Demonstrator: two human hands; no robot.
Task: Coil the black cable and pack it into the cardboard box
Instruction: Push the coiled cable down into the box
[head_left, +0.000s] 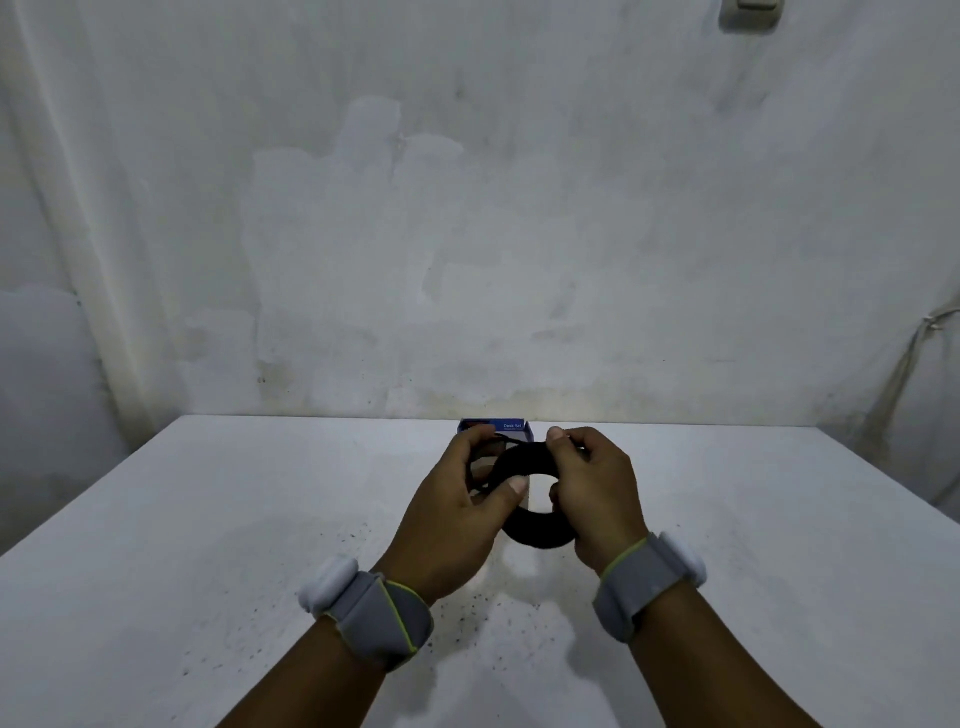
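Observation:
The black cable (524, 460) is wound into a thick ring that I hold up above the white table (208, 519). My left hand (457, 514) grips the ring's left side, thumb pressed on the front. My right hand (592, 493) pinches the ring's top and right side. A loose strand of cable runs across under my left fingers. Behind my hands, at the table's far edge, stands the small cardboard box (511, 427) with a blue printed face; my hands and the coil hide most of it.
A stained white wall rises right behind the table. Dark specks are scattered over the tabletop near my wrists. Both wrists wear grey bands with white pods. Pale cords hang down the wall at the far right (919, 343).

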